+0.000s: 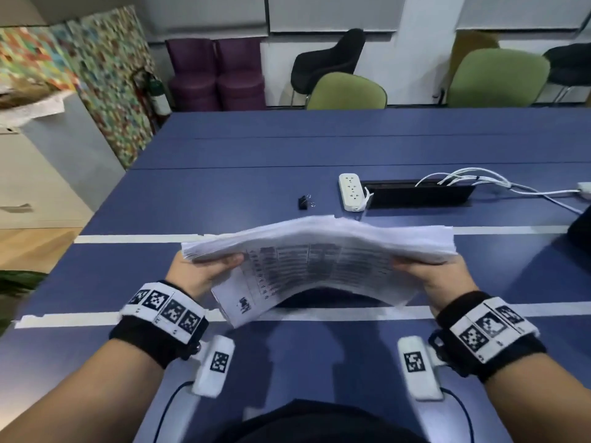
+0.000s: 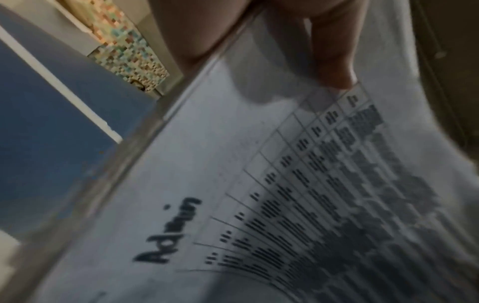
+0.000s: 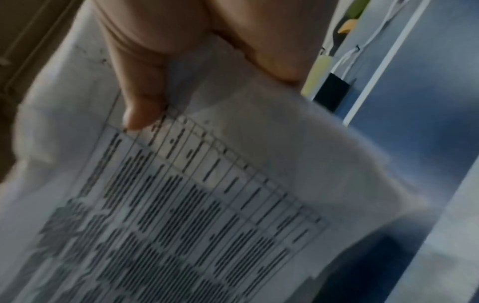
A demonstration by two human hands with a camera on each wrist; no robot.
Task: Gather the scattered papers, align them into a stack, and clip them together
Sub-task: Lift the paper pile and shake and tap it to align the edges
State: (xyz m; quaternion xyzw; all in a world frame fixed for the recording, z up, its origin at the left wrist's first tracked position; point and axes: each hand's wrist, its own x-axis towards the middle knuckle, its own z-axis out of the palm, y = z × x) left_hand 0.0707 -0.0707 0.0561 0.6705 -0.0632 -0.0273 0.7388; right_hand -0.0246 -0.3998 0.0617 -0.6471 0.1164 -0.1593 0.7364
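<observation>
A stack of white papers (image 1: pixel 319 251) with printed tables is lifted off the blue table (image 1: pixel 256 148), bowed upward in the middle. My left hand (image 1: pixel 204 270) grips its left end, thumb on the printed sheet (image 2: pixel 285 184). My right hand (image 1: pixel 428 276) grips the right end, thumb pressed on the same page (image 3: pixel 194 194). The sheet edges look uneven at the left side. A small black binder clip (image 1: pixel 304 202) lies on the table beyond the papers, untouched.
A white power strip (image 1: pixel 351 191) lies beside a black cable slot (image 1: pixel 419 193) with white cables (image 1: pixel 479 182) at the far right. White tape lines (image 1: pixel 134 238) cross the table. Green and black chairs (image 1: pixel 347 91) stand along the far edge.
</observation>
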